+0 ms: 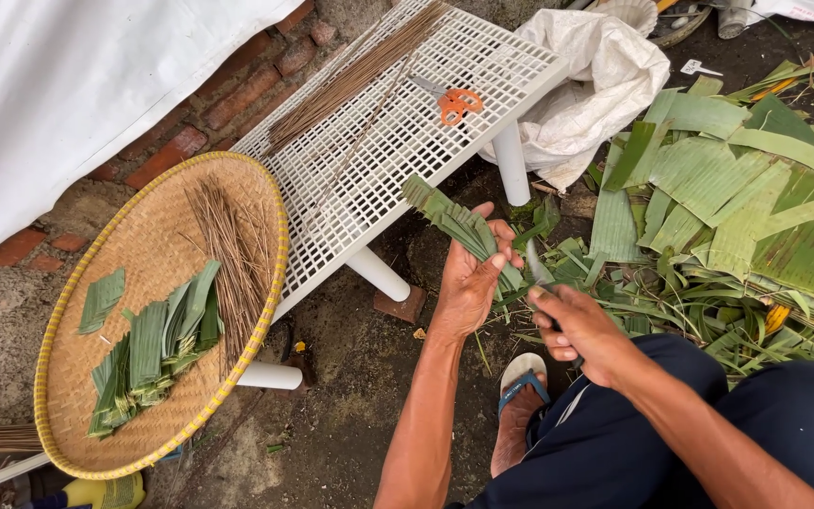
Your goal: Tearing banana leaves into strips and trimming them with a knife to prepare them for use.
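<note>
Right hand (579,327) fisted around knife (539,270), left hand (471,275) gripping leaf bundle (459,226), woven tray (157,247) of cut leaves (154,349) beside.

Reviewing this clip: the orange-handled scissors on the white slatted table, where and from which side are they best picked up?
Grip the scissors by the orange loop handles, probably coming from above. They lie flat on the white slatted table, blades pointing away toward the bundle of thin sticks, so the handle end is the blunt, open side, with bare table around it.
</note>
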